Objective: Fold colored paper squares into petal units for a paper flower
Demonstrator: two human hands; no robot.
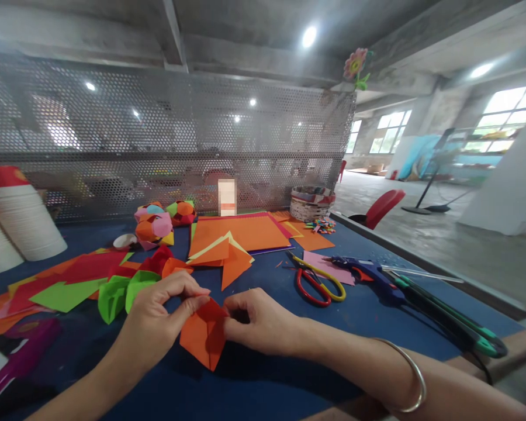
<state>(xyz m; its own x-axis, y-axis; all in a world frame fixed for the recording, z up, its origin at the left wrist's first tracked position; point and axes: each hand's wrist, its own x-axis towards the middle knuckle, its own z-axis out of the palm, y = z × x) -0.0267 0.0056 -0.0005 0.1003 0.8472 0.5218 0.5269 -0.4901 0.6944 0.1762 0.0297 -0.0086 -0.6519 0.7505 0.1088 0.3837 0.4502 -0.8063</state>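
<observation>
Between the left hand (155,318) and right hand (258,321), both pinching it, a folded orange paper piece (204,336) hangs just above the blue desk (263,380); it is matte, creased and angular.

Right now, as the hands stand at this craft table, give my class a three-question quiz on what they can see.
1. True or false: the left hand and the right hand both pinch the orange folded paper.
2. Which tool lies just to the right of the scissors? A) glue gun B) stapler C) ruler
3. Fill in: the bracelet sits on the ___ wrist.

Key: 1 true; 2 A; 3 right.
</observation>
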